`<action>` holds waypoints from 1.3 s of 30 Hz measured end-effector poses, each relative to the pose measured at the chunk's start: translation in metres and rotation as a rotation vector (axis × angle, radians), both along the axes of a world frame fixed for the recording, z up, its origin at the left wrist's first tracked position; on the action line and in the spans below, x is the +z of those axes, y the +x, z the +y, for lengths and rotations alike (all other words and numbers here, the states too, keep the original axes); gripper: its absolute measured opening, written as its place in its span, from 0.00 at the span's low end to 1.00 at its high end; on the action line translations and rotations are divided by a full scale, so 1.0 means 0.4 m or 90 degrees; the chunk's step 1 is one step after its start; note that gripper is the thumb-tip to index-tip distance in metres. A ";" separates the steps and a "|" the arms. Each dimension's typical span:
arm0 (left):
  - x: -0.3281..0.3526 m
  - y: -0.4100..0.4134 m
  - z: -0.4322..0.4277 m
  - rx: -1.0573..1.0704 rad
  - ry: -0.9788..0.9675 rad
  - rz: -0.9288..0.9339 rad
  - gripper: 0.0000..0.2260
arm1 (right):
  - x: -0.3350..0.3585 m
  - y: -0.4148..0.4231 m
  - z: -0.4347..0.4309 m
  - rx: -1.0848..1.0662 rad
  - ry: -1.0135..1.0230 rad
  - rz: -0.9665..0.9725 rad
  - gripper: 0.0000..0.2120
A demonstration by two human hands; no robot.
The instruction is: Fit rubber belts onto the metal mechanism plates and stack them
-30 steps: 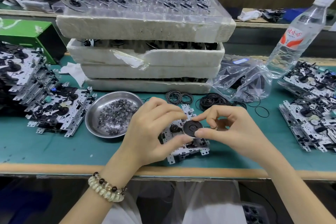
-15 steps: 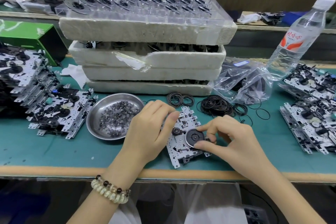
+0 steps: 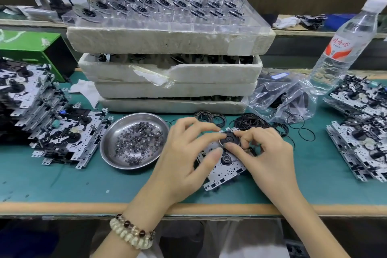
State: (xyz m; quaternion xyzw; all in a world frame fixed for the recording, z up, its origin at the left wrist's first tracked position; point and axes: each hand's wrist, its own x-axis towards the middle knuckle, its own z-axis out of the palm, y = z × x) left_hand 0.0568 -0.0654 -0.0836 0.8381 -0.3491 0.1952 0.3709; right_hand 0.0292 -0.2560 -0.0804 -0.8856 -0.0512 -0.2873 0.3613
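Note:
A metal mechanism plate (image 3: 222, 172) lies tilted on the green mat near the table's front edge. A black flywheel disc (image 3: 230, 139) sits on its far end. My left hand (image 3: 184, 153) grips the plate's left side, with thumb and forefinger at the disc's rim. My right hand (image 3: 266, 153) pinches the disc from the right, fingers curled over the plate. Whether a belt runs round the disc I cannot tell. Loose rubber belts (image 3: 249, 122) lie in a heap just behind the hands.
A steel dish of small washers (image 3: 134, 140) stands left of the hands. Stacked plates (image 3: 62, 132) fill the left side, and more plates (image 3: 360, 138) the right. Foam trays (image 3: 171, 73), a plastic bag of belts (image 3: 282, 98) and a water bottle (image 3: 343, 48) stand behind.
The plate has turned so the disc end points away from me. Both hands have closed in on the disc at its far end.

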 end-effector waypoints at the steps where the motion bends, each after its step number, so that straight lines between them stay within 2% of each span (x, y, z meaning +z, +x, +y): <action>1: 0.000 0.001 -0.006 -0.008 0.050 0.024 0.21 | 0.002 -0.004 0.003 -0.009 -0.003 0.000 0.16; 3: -0.002 0.002 -0.008 -0.032 0.110 0.055 0.23 | 0.007 -0.011 0.008 -0.025 -0.016 -0.001 0.15; 9: 0.007 0.004 0.001 -0.026 0.164 0.093 0.26 | 0.011 -0.058 0.001 0.005 -0.053 0.053 0.12; 16: 0.014 0.008 0.004 -0.037 0.164 0.134 0.27 | 0.003 -0.106 0.059 0.079 -0.074 0.038 0.10; 24: 0.009 0.005 0.003 -0.029 0.166 0.125 0.27 | 0.005 -0.104 0.037 0.106 -0.227 -0.007 0.14; 27: 0.012 -0.003 0.003 -0.022 0.155 0.114 0.27 | -0.001 -0.104 0.012 0.081 -0.185 0.009 0.14; 30: 0.017 -0.013 0.000 -0.022 0.155 0.079 0.25 | -0.003 -0.103 -0.006 0.012 -0.019 0.031 0.08; 33: 0.020 -0.018 0.003 -0.007 0.136 0.057 0.23 | 0.004 -0.095 -0.033 -0.097 0.066 0.073 0.06; 39: 0.013 -0.017 0.004 -0.047 0.088 0.077 0.22 | 0.017 -0.079 -0.083 -0.072 -0.049 0.304 0.17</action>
